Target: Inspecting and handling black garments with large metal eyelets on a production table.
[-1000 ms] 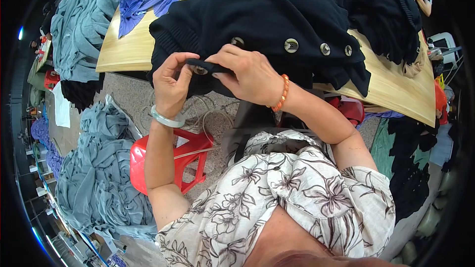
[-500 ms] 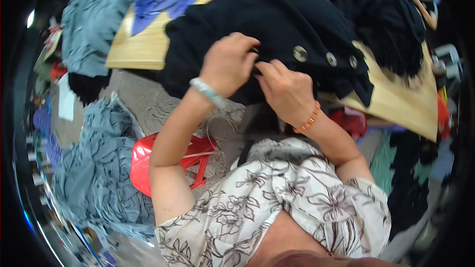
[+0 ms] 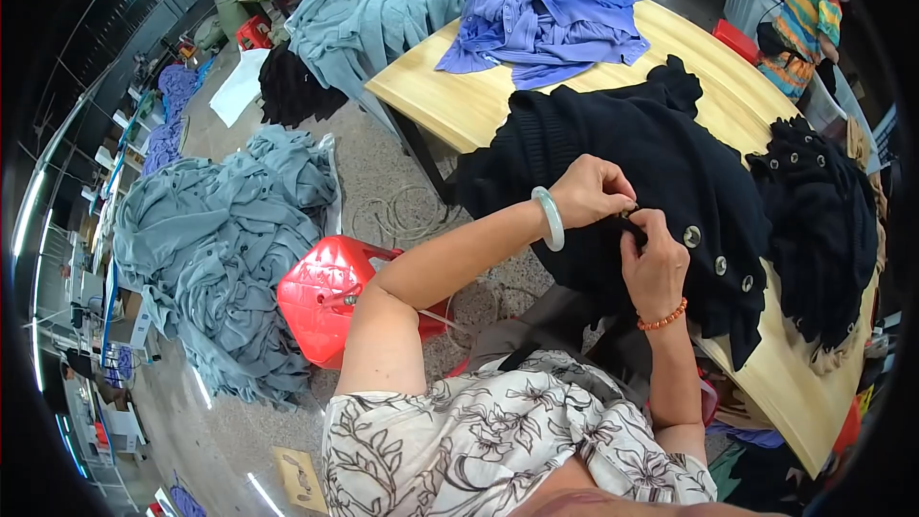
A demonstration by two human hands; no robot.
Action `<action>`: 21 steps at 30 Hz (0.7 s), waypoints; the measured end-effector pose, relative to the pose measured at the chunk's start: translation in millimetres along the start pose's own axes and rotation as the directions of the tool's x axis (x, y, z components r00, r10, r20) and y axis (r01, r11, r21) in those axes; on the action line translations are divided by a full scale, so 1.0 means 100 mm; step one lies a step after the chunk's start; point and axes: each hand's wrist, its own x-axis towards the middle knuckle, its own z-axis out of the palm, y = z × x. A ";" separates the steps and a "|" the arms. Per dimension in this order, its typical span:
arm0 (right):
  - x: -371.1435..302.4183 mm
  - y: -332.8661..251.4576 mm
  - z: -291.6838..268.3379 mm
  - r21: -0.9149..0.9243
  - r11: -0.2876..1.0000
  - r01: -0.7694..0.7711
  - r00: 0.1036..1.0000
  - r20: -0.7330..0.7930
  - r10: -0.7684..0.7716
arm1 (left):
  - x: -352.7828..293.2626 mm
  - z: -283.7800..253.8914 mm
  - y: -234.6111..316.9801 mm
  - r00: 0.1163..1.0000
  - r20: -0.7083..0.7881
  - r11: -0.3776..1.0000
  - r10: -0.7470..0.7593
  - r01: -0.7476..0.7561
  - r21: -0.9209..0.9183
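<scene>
A black knitted cardigan [image 3: 613, 129] lies over the table's near edge, with a ribbed band at its left end. Along its front edge run large shiny round buttons [image 3: 692, 236]. My left hand [image 3: 582, 193], a pale bangle at its wrist, pinches the front edge with thumb and forefinger. Just to its right, my right hand [image 3: 659, 263] is closed in a pinch on the same edge, a beaded bracelet below it. Between the fingertips a small dark, shiny bit shows, perhaps another button; the fingers partly hide it.
The wooden table [image 3: 421, 86] also bears a purple garment pile [image 3: 550, 19] and a second black buttoned garment [image 3: 818, 230]. Grey-green garments [image 3: 230, 249] heap on the floor at left, beside a red stool [image 3: 330, 302]. A person in striped clothing [image 3: 802, 29] is at far right.
My view has swung left, so table and hands appear further right and more floor shows. Both hands remain together at the cardigan's front edge, fingertips pinched.
</scene>
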 end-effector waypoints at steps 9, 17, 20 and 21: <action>0.00 0.03 0.10 -0.089 0.992 0.090 0.991 -0.095 -0.099 | -0.01 -0.01 -0.06 0.995 -0.004 0.950 -0.101 0.096 -0.296; 0.03 0.15 0.08 0.004 0.996 0.088 0.995 -0.042 -0.088 | -0.17 -0.04 -0.06 0.990 0.105 0.983 0.095 -0.076 -0.169; 0.06 0.15 0.04 0.109 0.994 0.026 0.999 -0.029 -0.023 | -0.26 -0.05 -0.05 0.894 0.137 0.843 0.426 -0.447 0.298; 0.06 0.13 0.02 0.132 0.991 0.004 1.000 0.013 -0.006 | -0.27 -0.04 -0.05 0.896 0.136 0.844 0.424 -0.445 0.299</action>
